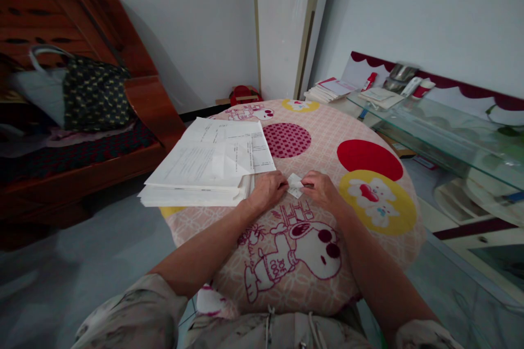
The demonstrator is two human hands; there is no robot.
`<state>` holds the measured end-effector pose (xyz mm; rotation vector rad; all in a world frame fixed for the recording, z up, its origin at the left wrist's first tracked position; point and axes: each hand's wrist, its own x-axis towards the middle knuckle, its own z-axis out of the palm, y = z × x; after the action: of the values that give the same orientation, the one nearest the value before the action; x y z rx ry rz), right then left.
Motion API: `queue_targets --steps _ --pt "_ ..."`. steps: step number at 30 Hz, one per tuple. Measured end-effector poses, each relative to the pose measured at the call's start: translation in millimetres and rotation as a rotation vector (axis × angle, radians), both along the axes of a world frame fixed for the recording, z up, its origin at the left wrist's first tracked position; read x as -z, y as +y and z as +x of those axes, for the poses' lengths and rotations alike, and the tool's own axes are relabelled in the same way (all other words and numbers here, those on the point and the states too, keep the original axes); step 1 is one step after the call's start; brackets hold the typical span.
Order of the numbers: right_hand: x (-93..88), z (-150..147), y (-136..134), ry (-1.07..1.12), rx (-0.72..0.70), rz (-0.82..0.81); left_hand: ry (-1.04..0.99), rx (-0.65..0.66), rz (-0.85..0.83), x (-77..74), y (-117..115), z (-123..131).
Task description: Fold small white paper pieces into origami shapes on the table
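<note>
A small folded piece of white paper (pixel 295 185) is held just above or on the patterned tablecloth (pixel 323 147), at the middle of the view. My left hand (pixel 270 188) pinches its left corner, with the fingers closed. On the opposite corner my right hand (pixel 321 188) has its fingers closed in the same way. Left of the hands lies a thick stack of printed paper sheets (pixel 192 166), its right edge close to my left hand. A loose creased sheet (pixel 233 158) rests on top of the stack.
The round table's cloth carries cartoon prints. To the right, a glass-topped stand (pixel 462 131) holds a metal container (pixel 403 73) and a red tube (pixel 369 81). A wooden bench (pixel 151 103) with a patterned bag (pixel 96 92) stands left; an air conditioner (pixel 282 38) stands behind.
</note>
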<state>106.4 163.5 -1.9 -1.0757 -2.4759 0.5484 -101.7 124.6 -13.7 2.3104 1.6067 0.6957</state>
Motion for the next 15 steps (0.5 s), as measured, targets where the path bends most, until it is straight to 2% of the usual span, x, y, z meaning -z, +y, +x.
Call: queue_targets --steps 6,15 --pt "4.6 3 6 0.056 0.017 -0.005 0.054 -0.106 -0.051 -1.0 3 3" --pt "-5.6 3 -3 0.002 -0.001 -0.081 0.036 -0.021 -0.077 -8.4 -3 -5"
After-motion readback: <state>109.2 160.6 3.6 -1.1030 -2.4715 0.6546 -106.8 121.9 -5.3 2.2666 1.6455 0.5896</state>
